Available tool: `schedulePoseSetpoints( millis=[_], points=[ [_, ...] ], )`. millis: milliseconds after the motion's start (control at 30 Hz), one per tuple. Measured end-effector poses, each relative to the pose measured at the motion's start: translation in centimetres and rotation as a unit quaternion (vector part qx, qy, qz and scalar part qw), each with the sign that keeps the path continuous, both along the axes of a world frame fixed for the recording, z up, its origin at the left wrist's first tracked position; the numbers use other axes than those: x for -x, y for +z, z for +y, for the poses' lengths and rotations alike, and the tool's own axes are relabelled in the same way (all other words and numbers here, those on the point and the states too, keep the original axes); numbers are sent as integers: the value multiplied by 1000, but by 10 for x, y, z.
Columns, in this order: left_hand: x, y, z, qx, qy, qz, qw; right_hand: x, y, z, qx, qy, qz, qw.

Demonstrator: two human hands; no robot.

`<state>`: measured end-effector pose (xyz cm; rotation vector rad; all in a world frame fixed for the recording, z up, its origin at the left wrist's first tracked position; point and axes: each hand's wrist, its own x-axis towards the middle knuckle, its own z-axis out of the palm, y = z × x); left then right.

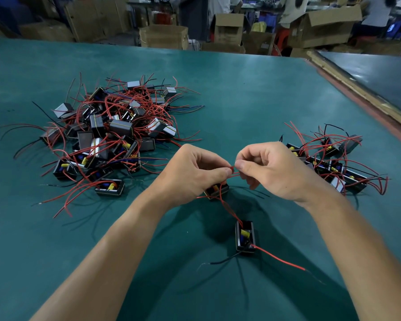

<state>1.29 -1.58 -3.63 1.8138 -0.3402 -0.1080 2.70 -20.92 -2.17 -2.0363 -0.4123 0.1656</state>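
Joining of leads seems the step in hand: the left hand and right hand both pinch thin red wires at the centre of the green table. The next move likely calls for a tight twist. One wire runs to a black boxed module at six o'clock, with a yellow part inside.

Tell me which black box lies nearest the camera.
The black box between the forearms, its red wire trailing right; all others lie farther off, in the left heap, the right cluster or under the left hand.
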Motion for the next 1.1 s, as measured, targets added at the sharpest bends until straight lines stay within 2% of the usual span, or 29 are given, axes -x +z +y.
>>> schedulePoseSetpoints(
  millis=[200, 467, 567, 700, 867, 1100],
  points=[
    [1, 2, -2, -4, -2, -4, 1000, 4, 6, -1, -22, 35, 124, 991],
    [2, 3, -4, -5, 0, -16, 1000, 2, 7, 0, -79, 4, 163, 983],
    [1, 0, -4, -11, 12, -10, 1000, 2, 5, -1, -78, -7, 133, 988],
    [3, 4, -4, 54, 3, 49, 997, 3, 8, -3, -109, 2, 59, 992],
    [2, 8, 0, 64, -14, 106, 992, 5, 10, -4, -111, 28, -14, 993],
    [1, 9, 1, 60, -34, 151, 986, 6, 10, -5, -34, 44, -91, 994]
  ],
)
